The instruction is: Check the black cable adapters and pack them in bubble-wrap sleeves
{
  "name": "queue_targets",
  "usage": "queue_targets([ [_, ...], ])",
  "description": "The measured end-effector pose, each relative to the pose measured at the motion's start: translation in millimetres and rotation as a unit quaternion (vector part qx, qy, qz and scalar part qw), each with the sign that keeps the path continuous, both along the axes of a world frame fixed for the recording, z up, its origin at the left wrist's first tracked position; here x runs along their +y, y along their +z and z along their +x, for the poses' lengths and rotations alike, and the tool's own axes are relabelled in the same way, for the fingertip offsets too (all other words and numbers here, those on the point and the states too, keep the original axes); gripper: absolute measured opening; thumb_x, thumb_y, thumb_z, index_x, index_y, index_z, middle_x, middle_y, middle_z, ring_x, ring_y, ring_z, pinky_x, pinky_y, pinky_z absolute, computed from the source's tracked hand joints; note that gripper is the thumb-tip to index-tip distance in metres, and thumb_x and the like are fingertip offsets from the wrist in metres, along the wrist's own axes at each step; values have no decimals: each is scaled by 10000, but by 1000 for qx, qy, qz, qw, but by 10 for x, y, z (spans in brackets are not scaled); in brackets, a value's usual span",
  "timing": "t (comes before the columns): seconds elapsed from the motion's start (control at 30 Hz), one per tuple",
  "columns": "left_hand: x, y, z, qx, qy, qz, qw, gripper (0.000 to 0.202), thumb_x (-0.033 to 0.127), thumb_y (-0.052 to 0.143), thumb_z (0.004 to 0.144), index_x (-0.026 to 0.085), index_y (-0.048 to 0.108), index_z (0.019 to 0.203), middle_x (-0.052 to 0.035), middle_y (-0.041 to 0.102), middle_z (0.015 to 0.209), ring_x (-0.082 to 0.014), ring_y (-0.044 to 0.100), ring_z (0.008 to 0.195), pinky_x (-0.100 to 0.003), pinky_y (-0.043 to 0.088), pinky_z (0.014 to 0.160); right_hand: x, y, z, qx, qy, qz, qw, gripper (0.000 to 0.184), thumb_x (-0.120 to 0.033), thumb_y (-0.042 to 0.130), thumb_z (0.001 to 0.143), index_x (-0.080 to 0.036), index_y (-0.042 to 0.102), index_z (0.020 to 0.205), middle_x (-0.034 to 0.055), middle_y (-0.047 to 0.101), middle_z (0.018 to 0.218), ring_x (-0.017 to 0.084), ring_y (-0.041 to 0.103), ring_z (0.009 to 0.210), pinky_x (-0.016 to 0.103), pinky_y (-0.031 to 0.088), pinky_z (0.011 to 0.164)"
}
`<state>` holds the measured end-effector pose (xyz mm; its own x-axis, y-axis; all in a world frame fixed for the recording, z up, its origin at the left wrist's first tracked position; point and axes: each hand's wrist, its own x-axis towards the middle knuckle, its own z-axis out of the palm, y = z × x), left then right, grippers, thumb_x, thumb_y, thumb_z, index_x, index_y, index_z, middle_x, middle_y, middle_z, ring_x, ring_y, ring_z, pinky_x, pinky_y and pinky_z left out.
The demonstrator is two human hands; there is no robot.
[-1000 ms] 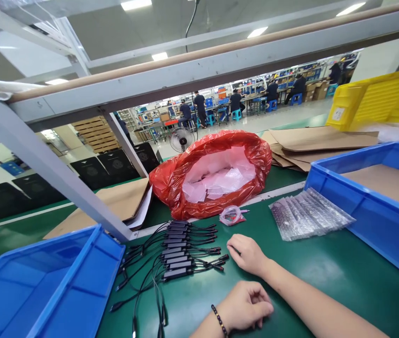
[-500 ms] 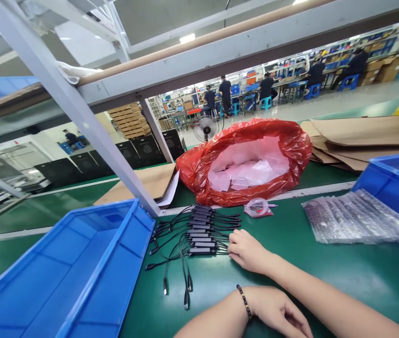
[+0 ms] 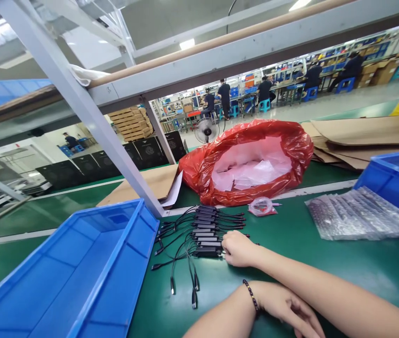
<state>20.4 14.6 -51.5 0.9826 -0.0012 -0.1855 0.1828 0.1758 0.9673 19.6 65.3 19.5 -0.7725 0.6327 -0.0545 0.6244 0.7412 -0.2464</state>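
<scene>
A row of several black cable adapters (image 3: 204, 225) lies on the green mat, their cords trailing left and towards me. My right hand (image 3: 237, 249) reaches in from the right. Its curled fingers close on the right end of the nearest adapters. My left hand (image 3: 285, 310), a bead bracelet on its wrist, rests on the mat under my right forearm. Its fingers are loosely curled and nothing shows in them.
A blue bin (image 3: 79, 272) stands at the left, another blue bin (image 3: 396, 173) at the right with bubble bags (image 3: 357, 216) leaning on it. Behind the adapters sit a red plastic bag (image 3: 290, 141) of white pouches and a small pink packet (image 3: 262, 206). A slanted grey frame strut (image 3: 90, 117) crosses at the left. Flat cardboard (image 3: 361, 131) lies at the back.
My right hand moved left onto the ends of the nearest adapters. My left hand slid right under my right forearm and loosened. The view swung left.
</scene>
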Motion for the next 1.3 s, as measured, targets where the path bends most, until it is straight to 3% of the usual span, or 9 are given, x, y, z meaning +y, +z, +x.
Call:
queue_targets([
  [0.27, 25, 139, -97, 59, 22, 57, 996, 484, 540, 624, 634, 150, 599, 920, 10, 583, 779, -102, 547, 659, -184, 341, 482, -5, 286, 214, 41, -56, -129, 989, 65, -184, 529, 604, -169, 580, 642, -7, 584, 606, 104, 477, 532, 200, 276, 466],
  [0.53, 28, 231, -104, 74, 60, 25, 995, 631, 648, 653, 505, 162, 600, 904, 12, 574, 778, -91, 546, 632, -188, 375, 494, 34, 269, 634, 149, -58, -310, 937, 23, -140, 462, 558, -160, 461, 569, -64, 414, 500, 59, 350, 468, 165, 251, 416],
  [0.97, 25, 137, -68, 58, 122, -47, 990, 641, 598, 722, 441, 139, 599, 871, 14, 576, 720, -83, 549, 574, -204, 426, 493, -67, 155, 1294, 210, -71, -401, 889, 26, -164, 477, 558, -149, 459, 570, -65, 390, 499, 51, 304, 468, 177, 229, 425],
  [1.2, 47, 36, -32, 68, 108, -46, 991, 627, 590, 726, 439, 146, 597, 862, 11, 571, 722, -94, 547, 572, -227, 427, 497, -120, 22, 1222, 226, -63, -383, 893, 10, -143, 486, 579, -142, 484, 589, -62, 402, 519, 58, 329, 495, 177, 247, 451],
  [1.3, 11, 108, -42, 79, 99, -36, 991, 561, 568, 713, 482, 152, 597, 841, 9, 567, 729, -100, 546, 595, -224, 417, 504, -100, -49, 1191, 211, -85, -344, 911, 51, -103, 462, 550, -147, 466, 576, -69, 395, 513, 56, 328, 491, 172, 236, 441],
])
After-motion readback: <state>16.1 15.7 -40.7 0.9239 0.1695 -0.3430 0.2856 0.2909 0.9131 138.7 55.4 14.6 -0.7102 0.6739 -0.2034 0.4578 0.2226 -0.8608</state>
